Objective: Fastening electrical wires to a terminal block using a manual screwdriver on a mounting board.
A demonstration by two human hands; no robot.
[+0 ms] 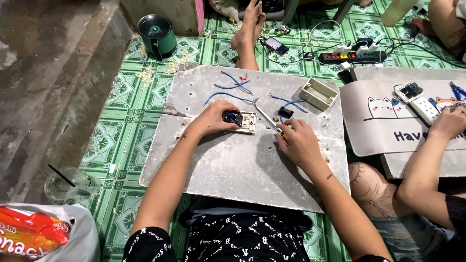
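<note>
The left hand (pixel 216 118) is closed around a cream, square plastic switch plate (pixel 246 122), face down on a grey, scuffed board (pixel 242 165) that lies over the person's lap on the floor; the fingers pinch the small dark blue module (pixel 232 117) at the plate's left end. The right hand (pixel 298 140) is clamped on a yellow-handled screwdriver (pixel 270 122), whose slim metal shaft points up-left toward the plate's right edge.

Near the shaft's tip, tiny brass-coloured screws (pixel 275 119) lie loose on the board, just beside a small black block (pixel 285 112). They could easily roll off if the board tips on the knees or a wrist brushes them. The tip could also slip and jab the left fingers holding so near.

Further back lie loose blue wires (pixel 233 86) and an open cream plastic box (pixel 318 93). Beyond, another person's hand (pixel 449 121) works on a cat-printed mat (pixel 383 121).
</note>
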